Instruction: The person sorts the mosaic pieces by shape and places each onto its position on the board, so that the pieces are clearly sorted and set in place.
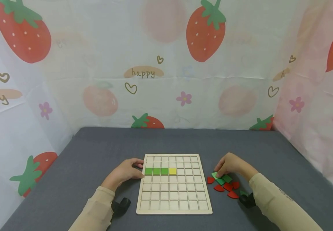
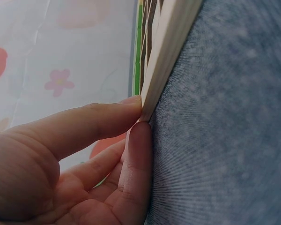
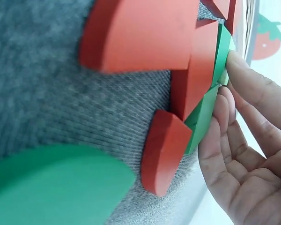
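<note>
A pale wooden grid board (image 1: 175, 195) lies flat on the table. Three green square tiles (image 1: 156, 171) and one yellow tile (image 1: 172, 171) sit side by side in its third row from the far edge. My left hand (image 1: 127, 170) touches the board's left edge; the thumb and a finger (image 2: 138, 140) meet its side in the left wrist view. To the right of the board, my right hand (image 1: 231, 164) pinches a light green square tile (image 1: 214, 175) above a loose pile. Green tiles (image 3: 203, 117) and red quarter-round pieces (image 3: 145, 35) lie under and beside its fingers.
Another green piece (image 3: 61, 183) lies nearer the right wrist, partly hidden by a black wrist strap (image 1: 246, 200) in the head view. The dark grey table (image 1: 111, 141) is bounded by a strawberry-print cloth (image 1: 166, 102) at the back and sides.
</note>
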Demonstrator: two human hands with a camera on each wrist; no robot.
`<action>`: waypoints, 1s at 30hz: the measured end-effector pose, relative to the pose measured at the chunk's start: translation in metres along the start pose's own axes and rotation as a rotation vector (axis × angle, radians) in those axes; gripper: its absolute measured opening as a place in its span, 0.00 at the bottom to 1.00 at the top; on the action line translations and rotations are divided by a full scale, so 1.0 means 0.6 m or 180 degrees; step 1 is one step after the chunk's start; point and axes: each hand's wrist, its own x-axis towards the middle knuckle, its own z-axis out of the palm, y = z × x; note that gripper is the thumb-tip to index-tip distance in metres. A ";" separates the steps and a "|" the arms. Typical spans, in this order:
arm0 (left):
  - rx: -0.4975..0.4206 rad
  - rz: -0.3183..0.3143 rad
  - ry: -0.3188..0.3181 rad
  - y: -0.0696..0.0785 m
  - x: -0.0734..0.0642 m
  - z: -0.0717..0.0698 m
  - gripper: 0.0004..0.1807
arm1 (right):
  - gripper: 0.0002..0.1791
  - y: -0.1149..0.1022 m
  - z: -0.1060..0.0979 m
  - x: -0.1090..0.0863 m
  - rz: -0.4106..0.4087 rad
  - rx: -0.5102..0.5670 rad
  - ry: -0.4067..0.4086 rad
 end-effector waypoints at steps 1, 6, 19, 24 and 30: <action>-0.0003 0.0005 -0.0001 0.000 0.000 0.000 0.34 | 0.08 -0.001 0.001 0.000 0.0025 -0.0012 0.0025; -0.0007 -0.0001 -0.0011 -0.001 0.000 0.000 0.34 | 0.07 -0.003 0.005 -0.001 0.0055 -0.0082 0.0067; -0.0003 -0.0036 -0.0005 0.001 0.000 0.000 0.34 | 0.07 0.000 0.002 -0.003 0.0049 -0.0094 0.0007; -0.0008 -0.0025 -0.0008 0.001 0.000 0.000 0.34 | 0.08 0.002 0.001 -0.007 0.0011 -0.0138 -0.0005; -0.0013 -0.0033 -0.0013 0.002 0.000 -0.002 0.34 | 0.07 0.003 0.004 -0.006 -0.0052 -0.0232 0.0054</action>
